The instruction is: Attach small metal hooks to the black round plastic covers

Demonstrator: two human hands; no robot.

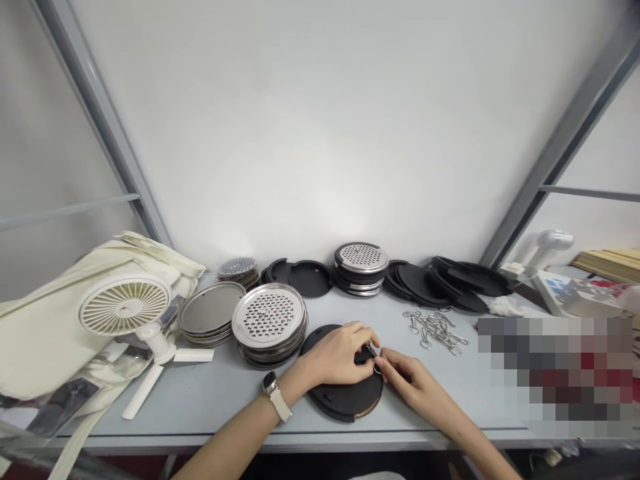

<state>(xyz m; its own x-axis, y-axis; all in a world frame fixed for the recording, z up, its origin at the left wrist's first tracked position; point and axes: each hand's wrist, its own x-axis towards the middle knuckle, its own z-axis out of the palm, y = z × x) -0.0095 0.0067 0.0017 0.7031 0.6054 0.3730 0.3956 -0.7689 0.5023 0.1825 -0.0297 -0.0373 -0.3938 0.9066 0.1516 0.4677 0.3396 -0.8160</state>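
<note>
A black round disc (345, 397) lies on the grey table (210, 400) near its front edge. My left hand (337, 353), with a watch on the wrist, rests on the disc with fingers curled. My right hand (405, 377) comes in from the right. Both hands pinch a small metal clip (373, 352) at the disc's far edge. A loose pile of the same metal clips (437, 330) lies just right of the hands.
A stack of perforated steel discs (270, 323) and plain steel plates (210, 313) sit left of the hands. More black discs (450, 280) and a steel-topped stack (361, 267) line the wall. A white desk fan (125, 310) on a cream bag (40, 333) stands at the left.
</note>
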